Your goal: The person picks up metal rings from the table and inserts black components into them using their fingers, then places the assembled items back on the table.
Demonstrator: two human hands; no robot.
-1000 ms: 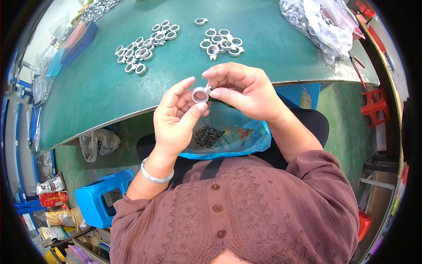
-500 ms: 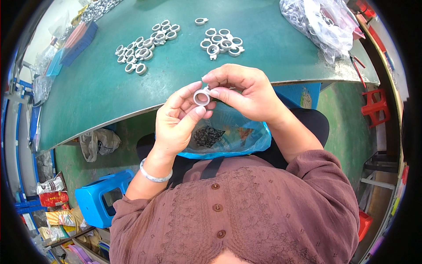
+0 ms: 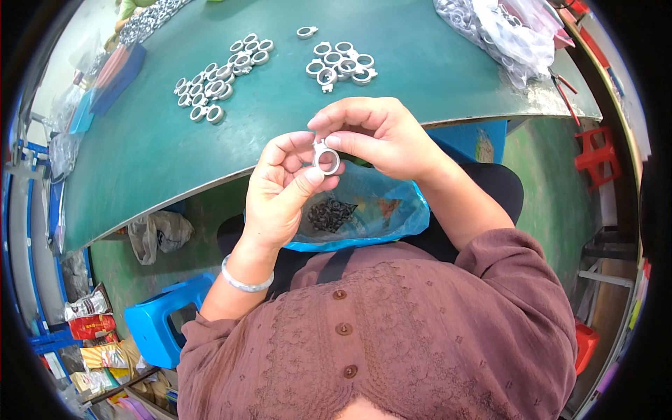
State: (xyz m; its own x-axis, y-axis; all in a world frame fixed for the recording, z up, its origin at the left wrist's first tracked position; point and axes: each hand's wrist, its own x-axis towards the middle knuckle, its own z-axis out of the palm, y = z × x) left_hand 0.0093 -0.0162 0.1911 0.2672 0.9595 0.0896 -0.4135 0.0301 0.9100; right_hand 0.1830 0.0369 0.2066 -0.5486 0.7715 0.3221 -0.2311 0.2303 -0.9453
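My left hand [image 3: 283,185] pinches a small silver metal ring [image 3: 317,162] with a little lug, between thumb and fingers above the front edge of the table. The ring's lug points up and slightly left. My right hand [image 3: 388,136] is curled over from the other side, its thumb at the lug and its forefinger bent just above. Below both hands an open blue plastic bag [image 3: 413,222] lies in my lap, with small dark pieces [image 3: 331,214] inside. Beyond my hands, similar rings [image 3: 342,64] sit in a cluster on the green table [image 3: 280,101].
A larger group of rings [image 3: 222,72] lies further left, and a single ring [image 3: 306,32] lies apart. A clear bag of rings [image 3: 500,38] and red-handled pliers [image 3: 564,94] are at the right. Blue bins [image 3: 117,80] stand far left; a blue stool [image 3: 157,318] is beside me.
The ring has turned in my fingers: its lug pointed up and right before, and now points up and slightly left. The view has shifted a little.
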